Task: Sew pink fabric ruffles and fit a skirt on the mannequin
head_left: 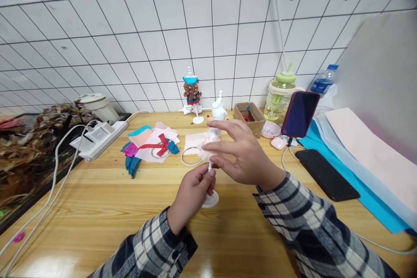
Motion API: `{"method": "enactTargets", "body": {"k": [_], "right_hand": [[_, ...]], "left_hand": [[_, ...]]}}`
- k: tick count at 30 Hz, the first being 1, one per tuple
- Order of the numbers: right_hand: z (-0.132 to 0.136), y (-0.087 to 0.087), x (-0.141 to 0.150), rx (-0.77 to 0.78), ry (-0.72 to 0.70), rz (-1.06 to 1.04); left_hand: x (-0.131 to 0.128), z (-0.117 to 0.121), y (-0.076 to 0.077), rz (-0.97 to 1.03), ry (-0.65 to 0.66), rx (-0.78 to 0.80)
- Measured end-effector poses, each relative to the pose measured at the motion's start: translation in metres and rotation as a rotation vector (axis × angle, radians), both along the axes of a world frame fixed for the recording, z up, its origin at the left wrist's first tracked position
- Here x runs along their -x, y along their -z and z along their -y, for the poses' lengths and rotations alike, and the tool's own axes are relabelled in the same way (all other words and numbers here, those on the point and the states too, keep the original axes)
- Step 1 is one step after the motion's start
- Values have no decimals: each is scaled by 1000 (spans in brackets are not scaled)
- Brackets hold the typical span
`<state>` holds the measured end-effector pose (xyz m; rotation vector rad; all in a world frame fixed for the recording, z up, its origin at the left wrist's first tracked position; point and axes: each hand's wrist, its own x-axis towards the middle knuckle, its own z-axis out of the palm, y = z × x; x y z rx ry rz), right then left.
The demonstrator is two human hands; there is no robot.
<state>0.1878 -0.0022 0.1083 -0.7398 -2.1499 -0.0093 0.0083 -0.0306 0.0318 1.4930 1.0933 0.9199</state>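
Observation:
A small white mannequin (219, 109) stands upright on a round base (211, 200), with pale pink fabric (206, 153) around its lower part. My left hand (196, 191) is closed on the thin stem below the fabric, thumb and fingers pinched round it. My right hand (243, 152) is beside the mannequin with its fingers spread, partly covering the body and the fabric. Its fingertips are at the fabric; whether they press on it I cannot tell. A hoop (191, 156) and a pale pink cloth piece (193, 141) lie just left of the mannequin.
Cloth scraps with a red bow (162, 145) lie left. Behind stands a dressed mannequin (192, 89). On the right are a cardboard box (254, 127), pink bowl (271, 130), propped phone (299, 114), black phone (327, 174) and coloured sheets (374, 152). A power strip (100, 139) sits left.

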Motion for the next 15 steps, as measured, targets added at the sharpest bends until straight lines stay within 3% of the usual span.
{"method": "enactTargets", "body": {"k": [8, 10, 13, 15], "right_hand": [[-2, 16, 10, -7, 7, 85], [2, 18, 16, -18, -6, 21], [8, 20, 26, 12, 150, -266], [10, 21, 29, 74, 291, -343]], "left_hand": [[0, 0, 3, 42, 5, 13], [0, 0, 1, 41, -21, -1], [0, -1, -3, 26, -105, -30], [0, -1, -5, 2, -175, -53]]}}
